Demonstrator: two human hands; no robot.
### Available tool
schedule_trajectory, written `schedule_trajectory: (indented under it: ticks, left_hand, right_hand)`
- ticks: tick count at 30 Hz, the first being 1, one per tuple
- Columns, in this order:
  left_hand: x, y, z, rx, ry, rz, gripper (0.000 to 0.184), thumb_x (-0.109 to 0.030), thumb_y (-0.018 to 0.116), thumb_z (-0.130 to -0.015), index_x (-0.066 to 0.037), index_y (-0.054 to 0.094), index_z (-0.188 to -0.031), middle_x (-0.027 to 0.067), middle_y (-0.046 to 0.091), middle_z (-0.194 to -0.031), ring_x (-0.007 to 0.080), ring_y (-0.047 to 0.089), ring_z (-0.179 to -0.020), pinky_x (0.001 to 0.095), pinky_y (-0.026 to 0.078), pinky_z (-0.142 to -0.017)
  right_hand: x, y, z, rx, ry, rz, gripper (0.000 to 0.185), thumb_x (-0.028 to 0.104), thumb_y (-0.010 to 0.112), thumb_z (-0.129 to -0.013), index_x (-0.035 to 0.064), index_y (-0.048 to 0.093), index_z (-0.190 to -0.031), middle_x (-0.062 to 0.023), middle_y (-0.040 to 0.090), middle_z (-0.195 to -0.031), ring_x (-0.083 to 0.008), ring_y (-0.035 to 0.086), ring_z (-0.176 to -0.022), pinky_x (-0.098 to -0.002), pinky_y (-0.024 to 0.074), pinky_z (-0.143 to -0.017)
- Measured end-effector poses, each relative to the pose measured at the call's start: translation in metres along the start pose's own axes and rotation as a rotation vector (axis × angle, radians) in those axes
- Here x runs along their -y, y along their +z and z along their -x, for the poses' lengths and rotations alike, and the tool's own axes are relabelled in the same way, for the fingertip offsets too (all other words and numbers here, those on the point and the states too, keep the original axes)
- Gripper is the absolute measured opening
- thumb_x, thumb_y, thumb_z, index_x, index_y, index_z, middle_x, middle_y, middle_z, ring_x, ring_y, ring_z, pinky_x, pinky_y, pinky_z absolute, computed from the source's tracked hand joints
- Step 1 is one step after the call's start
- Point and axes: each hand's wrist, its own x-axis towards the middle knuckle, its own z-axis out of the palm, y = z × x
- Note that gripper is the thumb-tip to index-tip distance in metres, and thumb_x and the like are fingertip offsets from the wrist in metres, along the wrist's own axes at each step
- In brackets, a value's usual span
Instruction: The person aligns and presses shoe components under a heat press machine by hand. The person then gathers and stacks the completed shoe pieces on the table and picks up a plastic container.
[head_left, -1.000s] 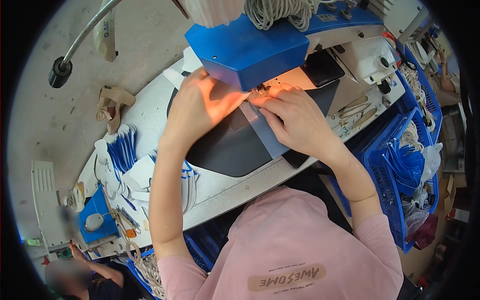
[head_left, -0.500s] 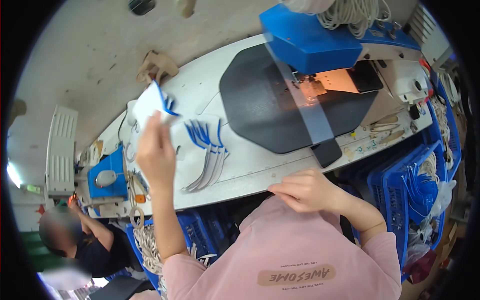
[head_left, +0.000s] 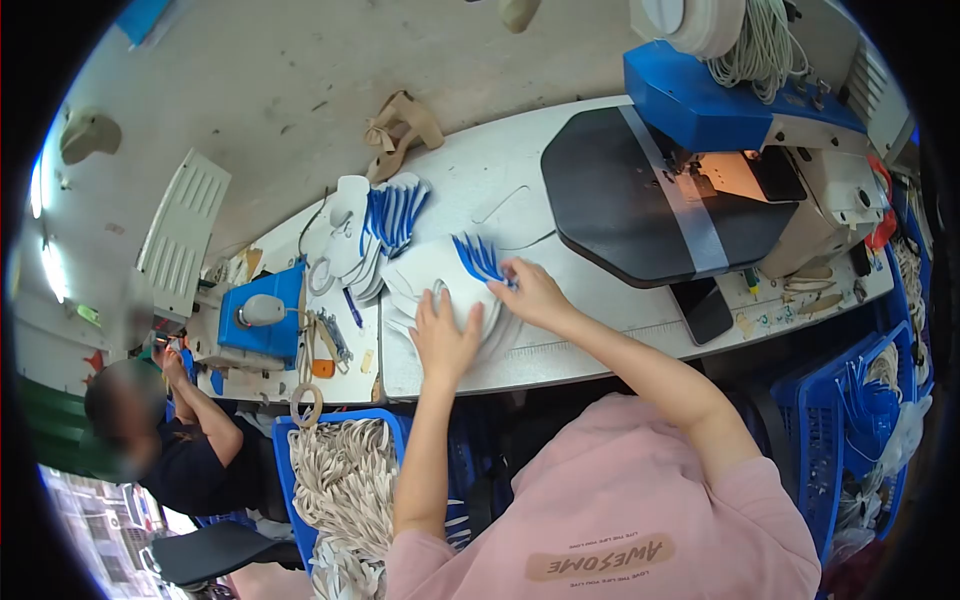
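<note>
Spread over the near stack of white pieces with blue edges [head_left: 430, 262], my left hand [head_left: 442, 335] presses on it with fingers apart. My right hand [head_left: 530, 295] pinches the blue edge at the right side of this stack. Behind it, a second stack of white and blue pieces [head_left: 395, 215] lies on the white table [head_left: 480, 190]. To the right is the sewing machine [head_left: 690, 100] with its lit needle area and a black octagonal board [head_left: 610, 200], crossed by a pale strip.
A phone [head_left: 702, 310] lies at the table's front edge. Sandals [head_left: 402, 130] are behind the table. A blue basket of pale strips [head_left: 345, 480] stands lower left, another blue basket [head_left: 815, 410] at the right. A co-worker [head_left: 195, 450] sits at the far left.
The view has turned left. My left hand has put down the white piece it carried and now lies on the near stack. My right hand has moved from my lap to the stack's blue edge.
</note>
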Motion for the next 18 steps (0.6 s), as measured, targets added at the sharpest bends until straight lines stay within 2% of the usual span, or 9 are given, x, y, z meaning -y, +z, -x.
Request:
schedule_trajectory:
  ticks: [2,4,5,7,11,12,15,16,18]
  left_hand:
    - [-0.008,-0.006,0.021,0.035,-0.016,0.021,0.063,-0.047,0.058,-0.089,0.002,0.054,-0.129,0.0281,0.042,-0.141,0.0434,0.038,-0.131,0.0599,0.030,-0.103]
    - [-0.011,-0.010,0.037,0.042,-0.032,0.045,0.064,-0.047,0.058,-0.089,0.001,0.052,-0.131,0.0280,0.040,-0.142,0.0432,0.037,-0.133,0.0607,0.029,-0.104]
    - [-0.012,-0.012,0.043,0.058,-0.036,0.066,0.064,-0.046,0.058,-0.089,0.000,0.050,-0.133,0.0280,0.038,-0.144,0.0429,0.035,-0.134,0.0615,0.028,-0.104]
    - [-0.015,-0.010,0.052,0.059,-0.053,0.091,0.065,-0.046,0.058,-0.089,0.000,0.049,-0.134,0.0280,0.036,-0.145,0.0427,0.034,-0.135,0.0623,0.027,-0.105]
    - [-0.009,-0.004,0.059,0.030,-0.080,0.122,0.066,-0.045,0.057,-0.091,-0.002,0.043,-0.139,0.0272,0.030,-0.149,0.0416,0.029,-0.138,0.0638,0.021,-0.107]
    - [-0.007,-0.006,0.063,-0.019,-0.096,0.196,0.066,-0.045,0.056,-0.091,-0.002,0.042,-0.140,0.0268,0.030,-0.149,0.0413,0.029,-0.139,0.0620,0.020,-0.108]
    - [0.001,-0.010,0.074,-0.130,-0.131,0.346,0.064,-0.044,0.054,-0.093,-0.003,0.040,-0.141,0.0259,0.029,-0.150,0.0407,0.027,-0.140,0.0582,0.019,-0.111]
    - [0.006,-0.009,0.081,-0.183,-0.163,0.384,0.063,-0.042,0.053,-0.094,-0.003,0.040,-0.141,0.0246,0.031,-0.149,0.0389,0.027,-0.140,0.0546,0.019,-0.112]
    - [0.019,-0.006,0.090,-0.295,-0.229,0.456,0.060,-0.039,0.051,-0.096,-0.001,0.039,-0.141,0.0222,0.033,-0.149,0.0353,0.028,-0.140,0.0474,0.019,-0.114]
  right_hand:
    - [0.009,-0.034,0.011,0.391,0.104,-0.073,0.037,0.026,0.062,-0.089,-0.0019,0.059,-0.112,-0.0178,0.058,-0.122,-0.0326,0.058,-0.105,-0.0385,0.0466,-0.086]
    - [-0.019,-0.037,-0.003,0.092,0.039,-0.010,0.027,0.014,0.058,-0.086,0.0002,0.060,-0.110,-0.0178,0.064,-0.107,-0.0334,0.062,-0.097,-0.0390,0.0492,-0.083]
    - [-0.036,-0.034,-0.013,0.100,0.030,-0.003,0.027,0.014,0.058,-0.086,0.0002,0.060,-0.110,-0.0178,0.064,-0.107,-0.0334,0.062,-0.097,-0.0390,0.0492,-0.083]
    - [-0.064,-0.028,-0.039,-0.416,-0.571,0.312,0.023,0.005,0.054,-0.083,0.0031,0.064,-0.103,-0.0165,0.066,-0.084,-0.0342,0.065,-0.083,-0.0436,0.0509,-0.078]
    - [-0.088,-0.011,-0.095,-0.333,-0.807,0.586,0.027,-0.001,0.050,-0.080,0.0043,0.066,-0.101,-0.0162,0.064,-0.074,-0.0367,0.065,-0.075,-0.0472,0.0509,-0.078]
    - [-0.085,-0.010,-0.100,-0.327,-0.819,0.585,0.027,-0.001,0.050,-0.080,0.0043,0.066,-0.101,-0.0162,0.064,-0.074,-0.0367,0.065,-0.075,-0.0472,0.0509,-0.078]
    - [-0.048,-0.026,-0.103,-0.114,-0.310,0.629,0.032,-0.002,0.054,-0.079,0.0033,0.064,-0.110,-0.0182,0.067,-0.090,-0.0371,0.066,-0.084,-0.0455,0.0514,-0.080]
    - [-0.031,-0.029,-0.095,-0.109,-0.320,0.632,0.032,-0.002,0.054,-0.079,0.0033,0.064,-0.110,-0.0182,0.067,-0.090,-0.0371,0.066,-0.084,-0.0455,0.0514,-0.080]
    - [0.005,-0.026,-0.069,-0.470,-0.464,0.160,0.036,0.001,0.058,-0.079,0.0034,0.062,-0.115,-0.0203,0.066,-0.101,-0.0360,0.066,-0.087,-0.0425,0.0529,-0.076]
